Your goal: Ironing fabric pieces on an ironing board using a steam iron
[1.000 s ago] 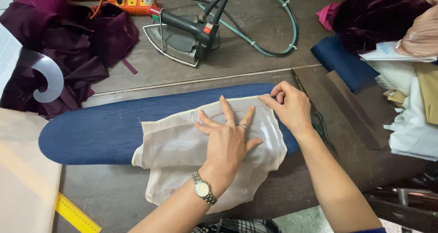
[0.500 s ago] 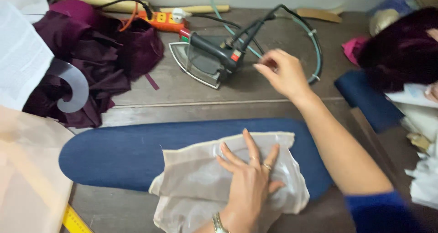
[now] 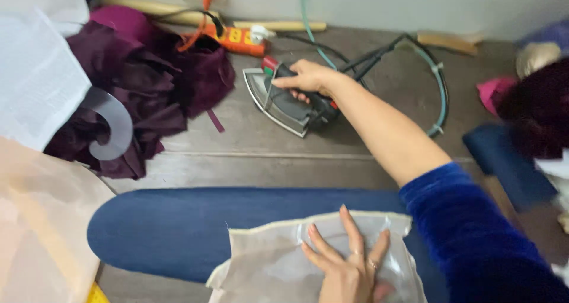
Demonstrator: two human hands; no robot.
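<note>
My right hand [image 3: 308, 77] reaches across the table and grips the handle of a black and silver iron [image 3: 283, 106] that rests on the grey tabletop. My left hand [image 3: 349, 264] lies flat, fingers spread, on a piece of thin beige fabric [image 3: 267, 267] at the bottom of the view. The fabric is spread over a long blue padded pressing board [image 3: 172, 232]. My right sleeve [image 3: 474, 238] is deep blue velvet.
A heap of dark purple cloth [image 3: 142, 95] with a clear curved ruler [image 3: 109, 128] lies at the left. An orange power strip [image 3: 237, 41], a green hose [image 3: 438, 83] and cords run behind the iron. More fabric [image 3: 533, 101] is piled at the right.
My right hand left the beige fabric, reached up and back, and closed on the iron's handle. My left hand stayed pressed on the fabric. The view shifted up and left.
</note>
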